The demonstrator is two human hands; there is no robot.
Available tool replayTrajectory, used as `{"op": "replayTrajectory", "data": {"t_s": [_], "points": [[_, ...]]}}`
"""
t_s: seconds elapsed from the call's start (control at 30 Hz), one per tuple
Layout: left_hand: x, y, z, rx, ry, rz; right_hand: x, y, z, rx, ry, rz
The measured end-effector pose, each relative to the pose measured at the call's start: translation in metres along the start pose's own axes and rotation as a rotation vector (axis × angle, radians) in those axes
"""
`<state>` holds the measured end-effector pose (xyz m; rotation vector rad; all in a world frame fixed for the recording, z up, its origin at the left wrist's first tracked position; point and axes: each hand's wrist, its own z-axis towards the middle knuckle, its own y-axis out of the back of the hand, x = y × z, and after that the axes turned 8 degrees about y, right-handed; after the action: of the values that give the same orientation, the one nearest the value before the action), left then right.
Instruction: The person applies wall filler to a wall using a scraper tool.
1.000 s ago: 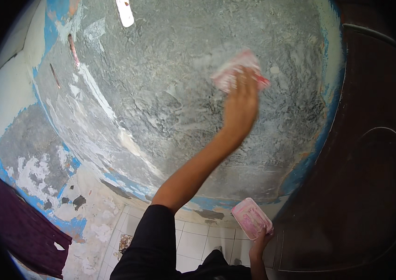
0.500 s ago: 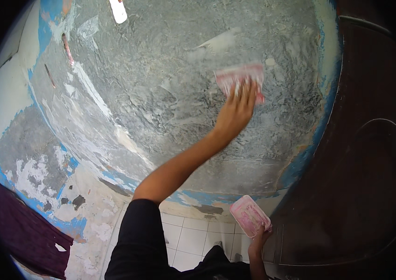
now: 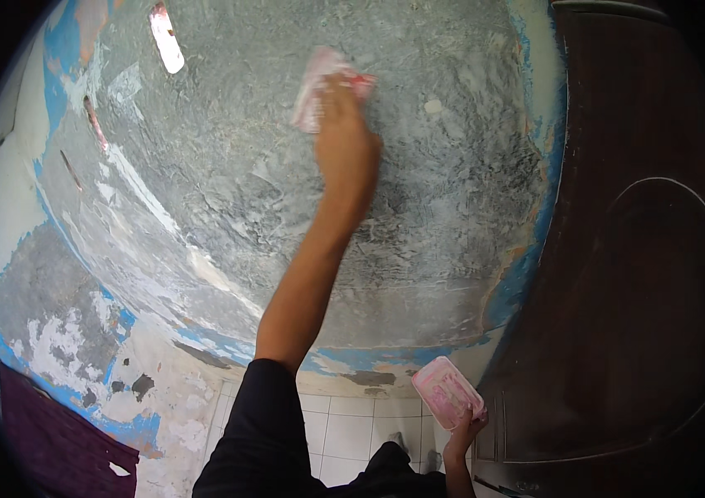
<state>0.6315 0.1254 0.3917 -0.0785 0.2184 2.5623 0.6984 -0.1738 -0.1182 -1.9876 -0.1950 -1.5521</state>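
My left hand [image 3: 346, 137] is stretched up to a rough grey wall [image 3: 244, 183], its fingers closed over a flat putty spreader. The spreader [image 3: 312, 91] is pinkish, smeared with white, with a red part by the fingertips; it lies against the wall and is slightly blurred. Low on the right, my right hand [image 3: 466, 430] grips a shallow rectangular pink tub [image 3: 435, 373] by its near corner. Pale pink and whitish paste coats the inside of the tub.
A dark brown door-like panel [image 3: 643, 290] stands at the right. Blue and cream paint [image 3: 547, 124] borders the grey patch. White filler streaks [image 3: 145, 187] run down the left part. A purple cloth [image 3: 62, 440] hangs lower left above white floor tiles [image 3: 344, 436].
My left hand has swept the spreader up and to the left across the wall, and the spreader has turned. My right hand still holds the tub in nearly the same place. The view has shifted slightly.
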Motion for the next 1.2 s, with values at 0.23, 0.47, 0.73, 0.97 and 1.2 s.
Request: {"op": "replayTrajectory", "data": {"t_s": [0.23,0.47,0.73,0.97,1.2], "points": [[-0.061,-0.007,-0.094,0.414,-0.471,-0.149,0.003,0.01,0.006,-0.059,-0.018,-0.002],[-0.038,-0.008,-0.005,0.088,-0.45,-0.022,-0.012,0.009,0.003,-0.003,0.004,0.024],[-0.008,0.001,-0.137,0.443,-0.776,0.124,0.03,-0.004,-0.007,0.037,-0.009,0.075],[-0.029,0.054,-0.015,0.363,0.039,-0.25,-0.003,0.015,0.005,-0.006,0.021,0.051],[-0.058,-0.025,-0.004,0.08,-0.147,0.036,0.004,0.004,0.0,0.018,0.006,0.035]]}}
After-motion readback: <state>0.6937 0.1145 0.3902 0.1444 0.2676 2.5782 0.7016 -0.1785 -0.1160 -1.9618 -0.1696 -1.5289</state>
